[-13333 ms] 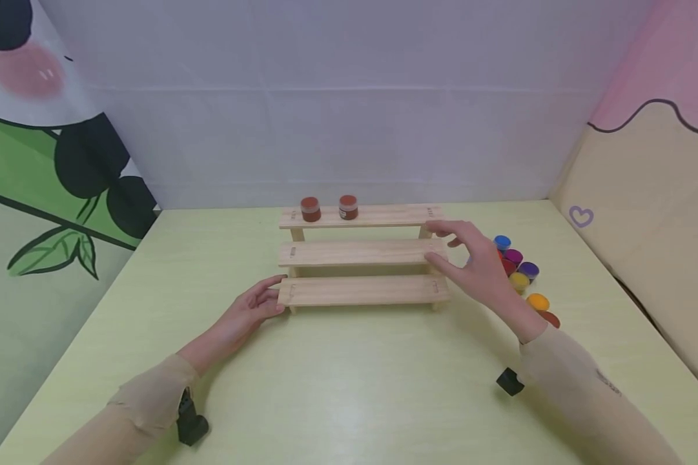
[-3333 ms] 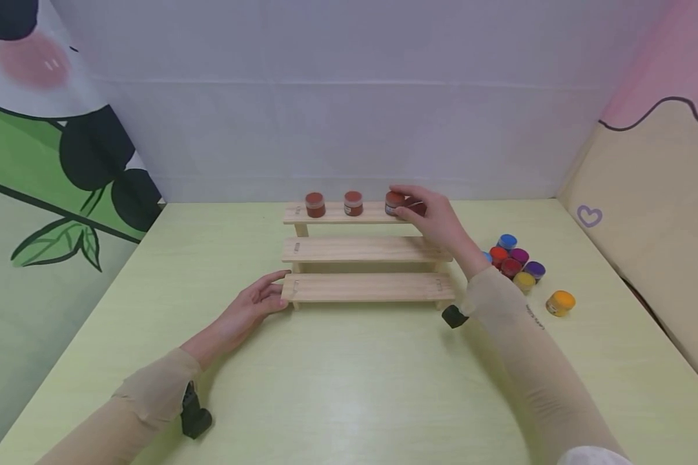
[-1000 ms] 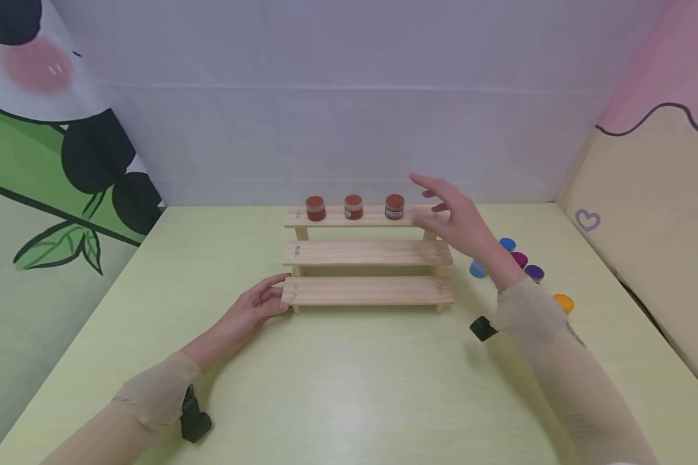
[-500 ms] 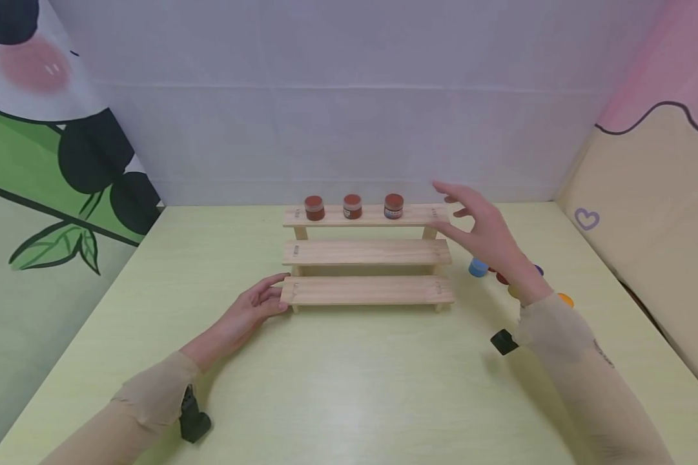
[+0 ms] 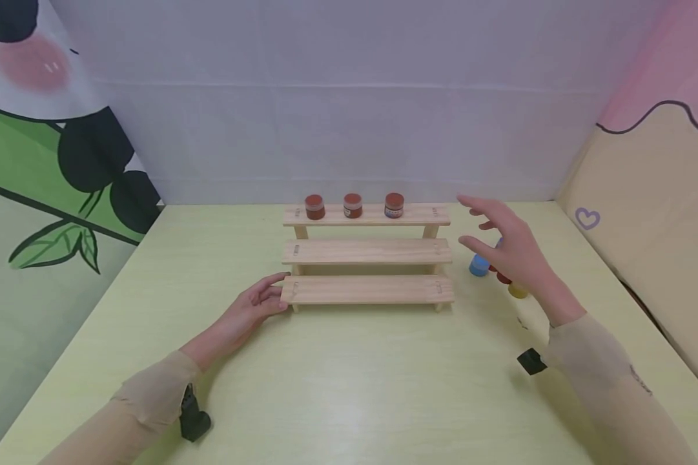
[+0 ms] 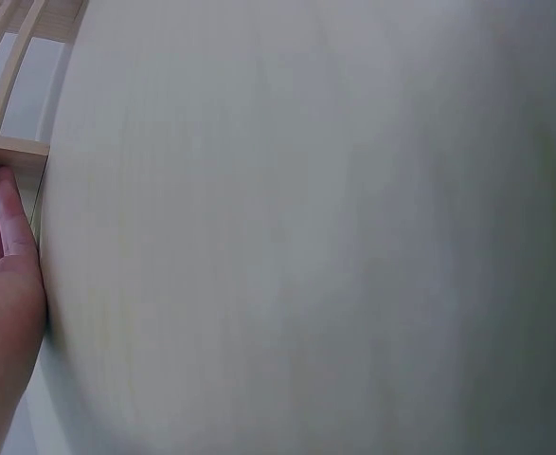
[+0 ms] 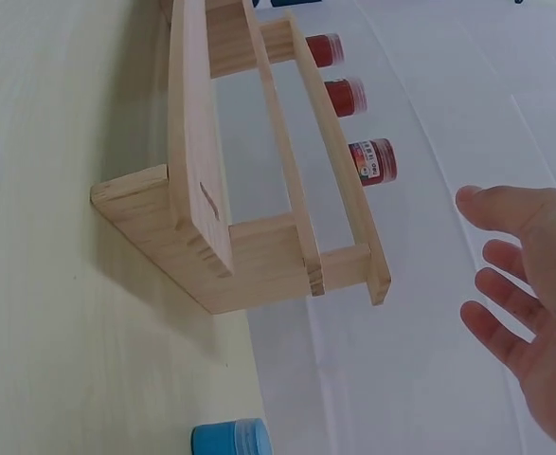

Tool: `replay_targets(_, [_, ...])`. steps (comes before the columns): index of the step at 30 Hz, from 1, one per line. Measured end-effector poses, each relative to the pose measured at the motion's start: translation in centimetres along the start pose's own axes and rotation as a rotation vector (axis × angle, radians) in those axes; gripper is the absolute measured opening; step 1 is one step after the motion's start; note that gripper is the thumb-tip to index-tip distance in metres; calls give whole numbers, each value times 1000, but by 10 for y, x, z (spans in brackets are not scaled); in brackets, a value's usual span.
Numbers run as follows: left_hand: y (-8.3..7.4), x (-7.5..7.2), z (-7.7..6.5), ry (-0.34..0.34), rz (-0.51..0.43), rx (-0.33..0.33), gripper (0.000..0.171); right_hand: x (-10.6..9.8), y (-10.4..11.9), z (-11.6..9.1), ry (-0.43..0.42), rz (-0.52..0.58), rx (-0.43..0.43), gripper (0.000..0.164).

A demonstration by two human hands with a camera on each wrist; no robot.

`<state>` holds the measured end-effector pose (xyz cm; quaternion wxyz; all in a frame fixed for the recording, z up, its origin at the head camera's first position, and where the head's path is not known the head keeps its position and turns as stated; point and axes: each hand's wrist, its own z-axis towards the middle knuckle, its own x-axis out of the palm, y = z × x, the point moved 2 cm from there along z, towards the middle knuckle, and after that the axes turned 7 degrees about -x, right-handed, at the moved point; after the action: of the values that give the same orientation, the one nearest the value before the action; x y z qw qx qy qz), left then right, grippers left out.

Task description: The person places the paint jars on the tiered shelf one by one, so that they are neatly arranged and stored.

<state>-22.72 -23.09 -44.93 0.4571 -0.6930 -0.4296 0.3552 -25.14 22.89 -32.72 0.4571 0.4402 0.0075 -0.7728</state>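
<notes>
A three-tier wooden display rack [image 5: 367, 252] stands on the table. Its top shelf bears three small paint jars with reddish-brown lids: a left jar [image 5: 315, 207], a middle jar [image 5: 352, 206] and a right jar [image 5: 394, 205]. My left hand [image 5: 245, 316] holds the left end of the lowest shelf, thumb in front and fingers behind. In the left wrist view its fingers [image 6: 10, 213] lie against the wood. My right hand [image 5: 514, 248] is in the air right of the rack, empty, with thumb and fingers spread apart. It partly covers a group of coloured paint jars.
A light blue jar [image 5: 479, 265] and a yellow jar [image 5: 518, 291] show beside my right hand; other jars are mostly hidden behind it. A pale cloth wall [image 5: 349, 129] rises behind the table, with printed panels at both sides.
The right hand set a third reddish-brown jar on the top shelf, let go, and has moved right toward the other jars. The left hand has stayed at the rack's end.
</notes>
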Motion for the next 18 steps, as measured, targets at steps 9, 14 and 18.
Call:
replay_targets(9, [-1, 1, -2, -2, 0, -12, 69, -17, 1, -25, 31, -87, 111, 73])
replay_targets(14, [-1, 0, -2, 4, -7, -12, 70, -29, -2, -40, 15, -101, 119, 74])
replay_targets(18, [-1, 0, -2, 7, -13, -11, 70, -39, -8, -52, 10, -115, 110, 78])
